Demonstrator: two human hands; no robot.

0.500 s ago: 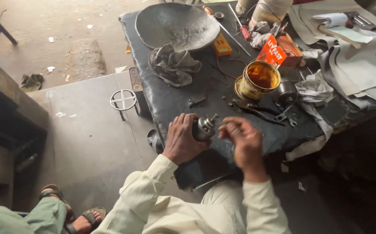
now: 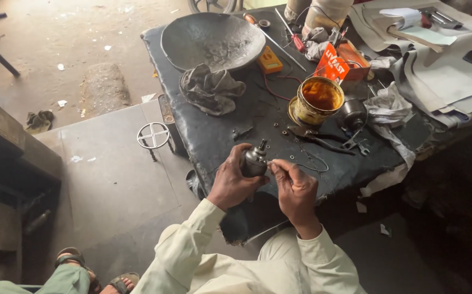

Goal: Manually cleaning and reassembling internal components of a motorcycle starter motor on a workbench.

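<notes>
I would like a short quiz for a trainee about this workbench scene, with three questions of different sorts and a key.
1. True or false: the left hand holds the small metal motor part above the near edge of the black bench.
2. Which thing lies closest to the open tin of amber grease?
A. the round wire guard on the floor
B. the orange carton
C. the big dark metal bowl
3. Fill in: the right hand pinches a thin ____ beside the motor part.

Key
1. true
2. B
3. wire
</notes>
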